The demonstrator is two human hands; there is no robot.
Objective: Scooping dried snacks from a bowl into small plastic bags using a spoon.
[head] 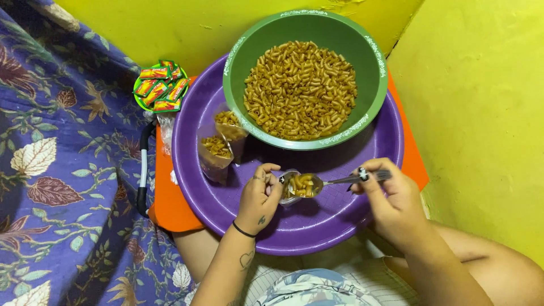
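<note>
My left hand (259, 198) pinches open a small clear plastic bag (288, 195) over the purple basin (294, 226). My right hand (391, 201) holds a metal spoon (334, 181) by its handle, with the bowl of the spoon heaped with brown macaroni snacks at the bag's mouth. Just beyond, a green bowl (243, 68) filled with the same macaroni snacks (300, 88) sits in the basin's far half. Two filled clear bags (222, 141) stand upright in the basin to the left of my left hand.
A small green plate of red and yellow sachets (160, 86) lies left of the green bowl. An orange surface (170, 198) carries the basin. A purple floral cloth (62, 170) covers the left side, and yellow walls (481, 113) close in behind and at the right.
</note>
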